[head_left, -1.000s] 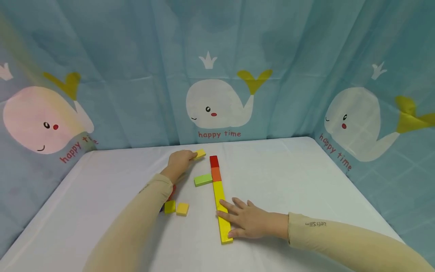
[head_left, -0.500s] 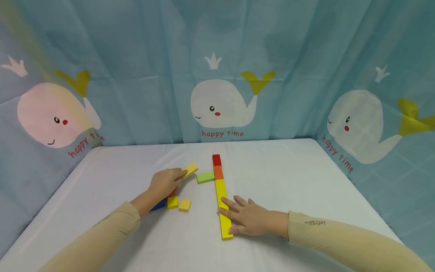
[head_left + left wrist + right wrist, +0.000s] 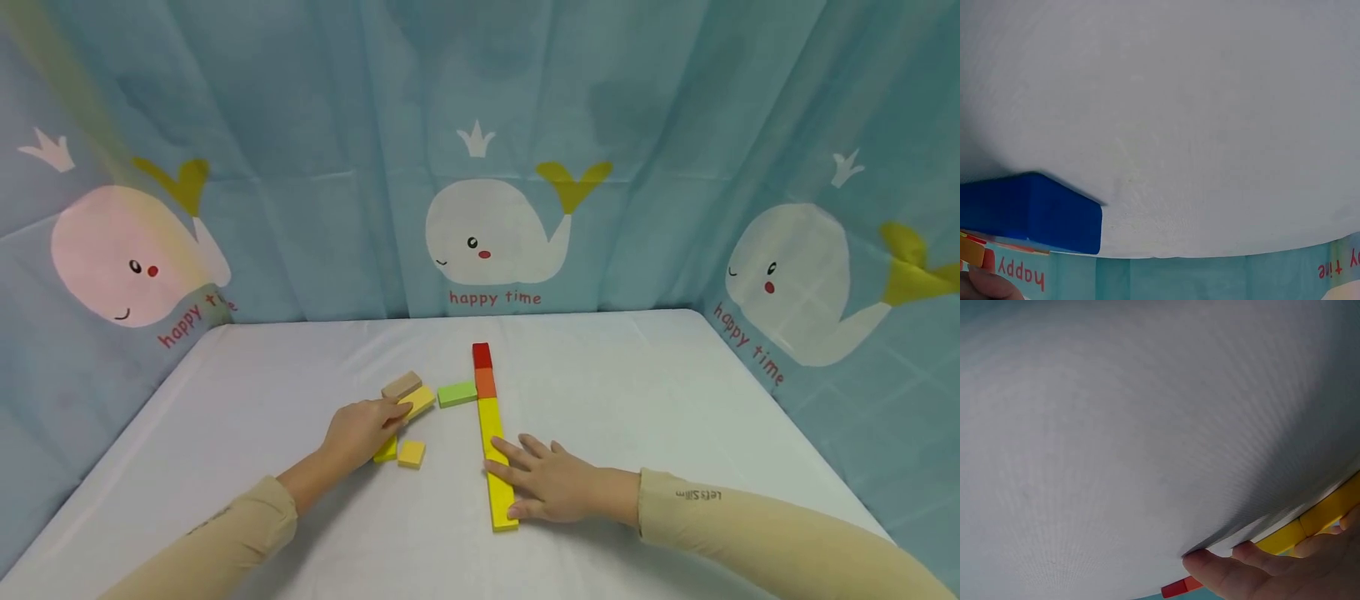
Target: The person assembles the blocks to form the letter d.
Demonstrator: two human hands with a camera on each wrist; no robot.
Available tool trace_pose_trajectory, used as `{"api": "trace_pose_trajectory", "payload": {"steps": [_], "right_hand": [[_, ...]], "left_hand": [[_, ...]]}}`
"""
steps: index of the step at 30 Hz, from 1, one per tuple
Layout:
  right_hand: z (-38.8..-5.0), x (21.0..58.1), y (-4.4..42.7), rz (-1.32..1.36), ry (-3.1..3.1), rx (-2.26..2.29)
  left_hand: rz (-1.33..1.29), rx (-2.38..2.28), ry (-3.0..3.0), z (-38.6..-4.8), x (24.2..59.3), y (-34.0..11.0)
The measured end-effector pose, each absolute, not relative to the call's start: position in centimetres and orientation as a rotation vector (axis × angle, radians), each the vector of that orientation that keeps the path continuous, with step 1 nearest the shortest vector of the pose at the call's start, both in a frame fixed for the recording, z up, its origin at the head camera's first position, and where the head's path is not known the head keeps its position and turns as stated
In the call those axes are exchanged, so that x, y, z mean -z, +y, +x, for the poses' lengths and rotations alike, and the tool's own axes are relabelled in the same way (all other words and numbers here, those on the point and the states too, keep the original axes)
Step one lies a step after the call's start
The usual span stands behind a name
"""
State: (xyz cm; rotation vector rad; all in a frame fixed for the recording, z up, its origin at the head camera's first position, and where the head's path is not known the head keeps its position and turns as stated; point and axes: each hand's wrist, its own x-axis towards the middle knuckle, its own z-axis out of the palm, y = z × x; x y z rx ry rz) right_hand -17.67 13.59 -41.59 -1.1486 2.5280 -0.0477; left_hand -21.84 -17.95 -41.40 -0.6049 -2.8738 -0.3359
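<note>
In the head view my left hand [image 3: 365, 429] pinches a light yellow block [image 3: 420, 402] beside a tan block [image 3: 402, 385]. Below that hand lie a yellow block [image 3: 386, 451] and a small light yellow block [image 3: 411, 454]. My right hand [image 3: 558, 483] rests with spread fingers on the yellow blocks [image 3: 491, 421] of a straight row, which ends at the back in an orange block [image 3: 486, 383] and a red block [image 3: 482, 356]. A green block [image 3: 457, 394] meets the row's left side. The left wrist view shows a blue block [image 3: 1054, 215] close up.
The white tabletop [image 3: 637, 392] carries all the blocks. A blue curtain [image 3: 322, 242] with whale prints stands along the back and both sides of the table.
My left hand has come from the back of the table toward the front left with the light yellow block, now beside the tan one. My right hand stays on the row.
</note>
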Motion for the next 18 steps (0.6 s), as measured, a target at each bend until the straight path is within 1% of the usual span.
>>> {"api": "trace_pose_trajectory", "payload": {"steps": [8, 18], "right_hand": [[-17.57, 41.81, 13.67, -1.154, 2.516, 0.049], [-17.73, 41.78, 13.52, -1.154, 2.528, 0.032]], "left_hand": [[-0.617, 0.347, -2.869, -21.25, 41.81, -17.88], [-0.657, 0.269, -2.897, -21.39, 41.81, -17.20]]}}
